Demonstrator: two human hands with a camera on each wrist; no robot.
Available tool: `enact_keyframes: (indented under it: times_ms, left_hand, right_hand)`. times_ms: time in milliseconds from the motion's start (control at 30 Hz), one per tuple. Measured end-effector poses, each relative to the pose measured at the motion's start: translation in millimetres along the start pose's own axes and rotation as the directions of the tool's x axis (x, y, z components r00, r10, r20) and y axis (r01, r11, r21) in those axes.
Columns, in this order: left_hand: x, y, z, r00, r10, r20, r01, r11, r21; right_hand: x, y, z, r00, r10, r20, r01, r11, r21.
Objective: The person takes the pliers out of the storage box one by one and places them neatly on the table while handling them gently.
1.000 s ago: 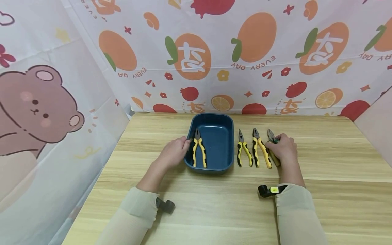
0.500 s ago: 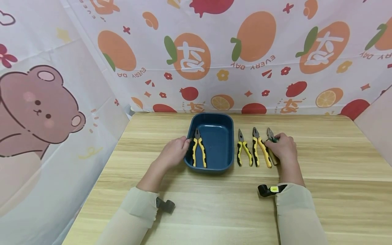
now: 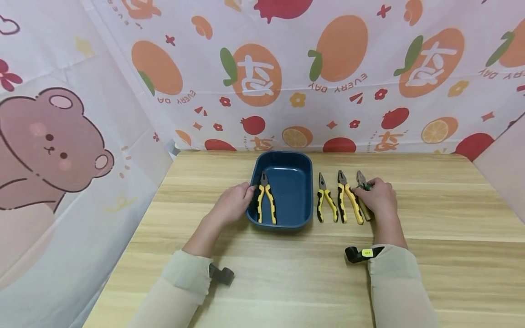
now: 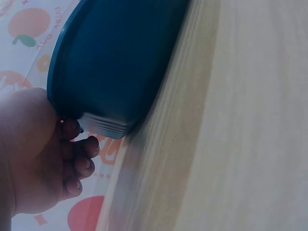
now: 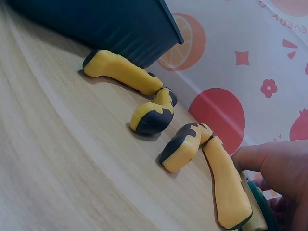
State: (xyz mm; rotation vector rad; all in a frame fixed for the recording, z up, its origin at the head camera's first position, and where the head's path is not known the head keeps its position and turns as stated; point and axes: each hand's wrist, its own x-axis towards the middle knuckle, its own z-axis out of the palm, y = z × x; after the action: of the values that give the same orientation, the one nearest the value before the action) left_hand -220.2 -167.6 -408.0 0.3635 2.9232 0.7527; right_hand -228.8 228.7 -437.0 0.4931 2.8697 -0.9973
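Fingers of the right hand [image 3: 379, 196], what are they doing?

They grip the green-handled pliers [image 3: 362, 180], thumb on one side and fingers on the other. A dull yellow length of handle shows below that hand.

Where do those pliers sit?

At the right end of a row on the wooden table [image 3: 279, 273], with the metal head pointing away from the person. From the right wrist, their handles show close beside the large yellow-and-black pliers [image 3: 342, 200].

And the left hand?

The left hand [image 3: 234, 202] pinches the left rim of the blue box [image 3: 291, 196]. In the left wrist view the other fingers curl below that rim, against the outside of the box or just beside it; I can't tell which.

What's inside the box?

One pair of yellow-and-black pliers [image 3: 264, 181], lying along the left wall, handles spread toward the person.

Anything between the box and the large pair?

The slim-nosed pliers [image 3: 322, 186], just right of the box, their handles parted too.

And around all that?

A fruit-print cloth [image 3: 332, 45] hangs behind the table, and a bear-print cloth [image 3: 53, 150] on the left. Pale sleeves [image 3: 402, 282] cover both forearms.
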Motion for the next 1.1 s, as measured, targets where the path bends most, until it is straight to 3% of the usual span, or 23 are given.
enact_keyframes:
  times_ms: [533, 1100]
  left_hand:
    - [0.2, 2.1, -1.9, 1.0, 0.002, -0.003, -0.002, 1.0, 0.01]
    - [-0.6, 2.3, -1.9, 1.0, -0.023, 0.014, 0.024, 1.0, -0.014]
  right_hand:
    - [1.3, 0.4, -1.0, 0.998, -0.003, -0.065, 0.008, 0.997, 0.074]
    - [3.4, 3.5, -0.2, 0.997, -0.015, -0.074, 0.023, 0.994, 0.105]
